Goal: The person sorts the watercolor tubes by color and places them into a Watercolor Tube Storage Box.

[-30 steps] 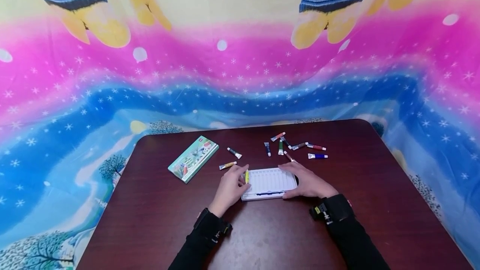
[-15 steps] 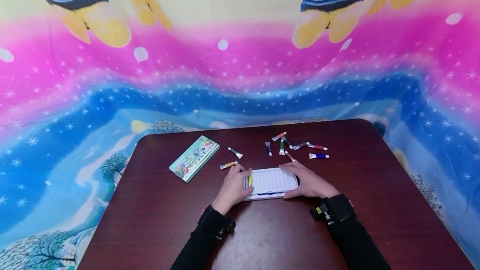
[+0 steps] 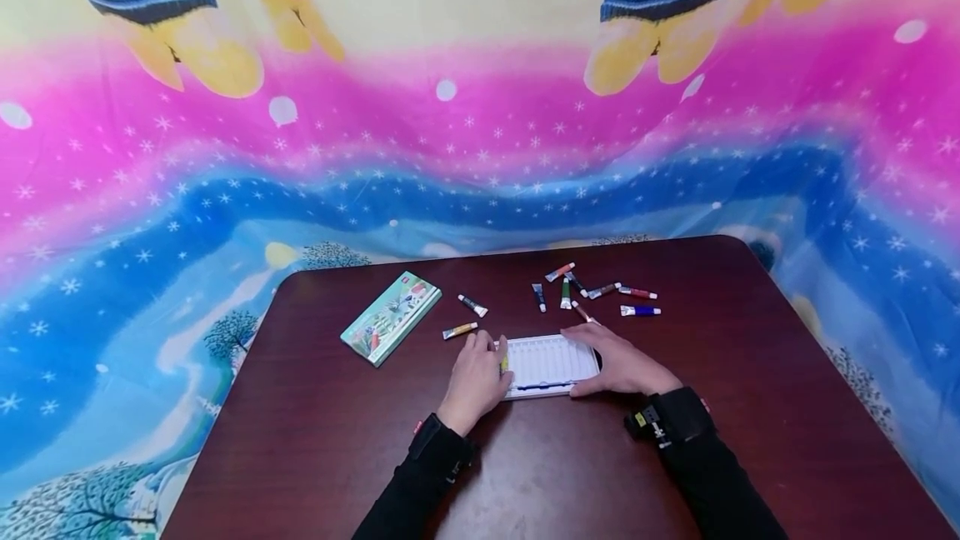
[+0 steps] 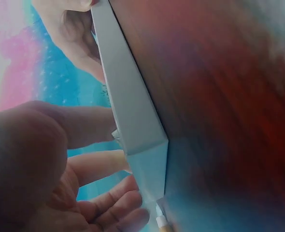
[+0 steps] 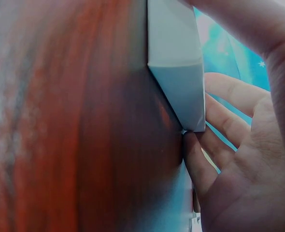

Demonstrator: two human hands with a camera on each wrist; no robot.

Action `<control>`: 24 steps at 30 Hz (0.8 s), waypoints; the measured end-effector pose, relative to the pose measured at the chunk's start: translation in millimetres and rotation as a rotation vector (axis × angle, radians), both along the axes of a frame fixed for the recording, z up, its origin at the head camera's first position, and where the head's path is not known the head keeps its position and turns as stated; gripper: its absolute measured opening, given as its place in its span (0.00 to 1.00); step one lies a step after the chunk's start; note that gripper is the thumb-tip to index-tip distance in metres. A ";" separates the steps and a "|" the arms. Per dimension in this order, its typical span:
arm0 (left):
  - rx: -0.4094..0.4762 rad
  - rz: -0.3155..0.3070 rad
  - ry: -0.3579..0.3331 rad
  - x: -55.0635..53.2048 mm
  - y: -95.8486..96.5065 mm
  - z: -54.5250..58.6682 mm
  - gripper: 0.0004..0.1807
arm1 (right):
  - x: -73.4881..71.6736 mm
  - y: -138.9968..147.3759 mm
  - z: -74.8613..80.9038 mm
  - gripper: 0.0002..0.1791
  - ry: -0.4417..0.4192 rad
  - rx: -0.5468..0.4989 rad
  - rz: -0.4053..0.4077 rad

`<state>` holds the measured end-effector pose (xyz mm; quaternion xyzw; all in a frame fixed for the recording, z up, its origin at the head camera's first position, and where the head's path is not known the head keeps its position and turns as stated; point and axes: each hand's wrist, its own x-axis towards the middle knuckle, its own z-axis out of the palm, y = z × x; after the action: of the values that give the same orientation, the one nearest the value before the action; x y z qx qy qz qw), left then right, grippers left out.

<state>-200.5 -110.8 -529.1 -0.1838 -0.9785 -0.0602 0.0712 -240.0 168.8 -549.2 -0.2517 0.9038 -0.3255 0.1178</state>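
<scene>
- From the head, we look forward and down from farther off, over the worktop (image 3: 570,465) to the patterned cloth (image 3: 480,123).
- At the left wrist, we look sideways, close past the left hand (image 3: 474,377) to the white tray (image 3: 543,357).
- At the right wrist, we sit equally close behind the right hand (image 3: 624,363), worktop at frame left.
- All three views share the tray.

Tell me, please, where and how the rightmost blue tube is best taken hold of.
Probably the middle of the blue tube, from above, pinching its near and far sides: it lies flat, left to right, its white cap pointing right, with a gap to the red tube behind.
</scene>
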 end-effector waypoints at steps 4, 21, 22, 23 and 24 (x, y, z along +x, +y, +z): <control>-0.003 0.005 0.020 0.5 -1.3 -0.3 0.29 | -1.2 0.0 1.5 0.56 -0.005 0.010 0.001; 0.074 -0.001 -0.023 2.4 -6.8 -2.9 0.29 | -1.3 1.1 0.5 0.57 -0.012 0.028 -0.007; 0.090 0.002 -0.034 2.1 -6.9 -2.8 0.29 | -1.2 1.3 0.2 0.57 -0.014 0.026 -0.008; 0.107 0.002 -0.040 1.8 -7.2 -2.6 0.29 | -0.9 1.5 -0.1 0.57 -0.014 0.026 -0.009; 0.125 0.002 -0.050 1.5 -7.6 -2.1 0.28 | -0.7 1.7 -0.3 0.57 -0.015 0.024 -0.010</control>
<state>-199.1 -118.4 -531.2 -0.1763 -0.9745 -0.1258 0.0582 -240.7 170.5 -549.5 -0.2432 0.9080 -0.3169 0.1261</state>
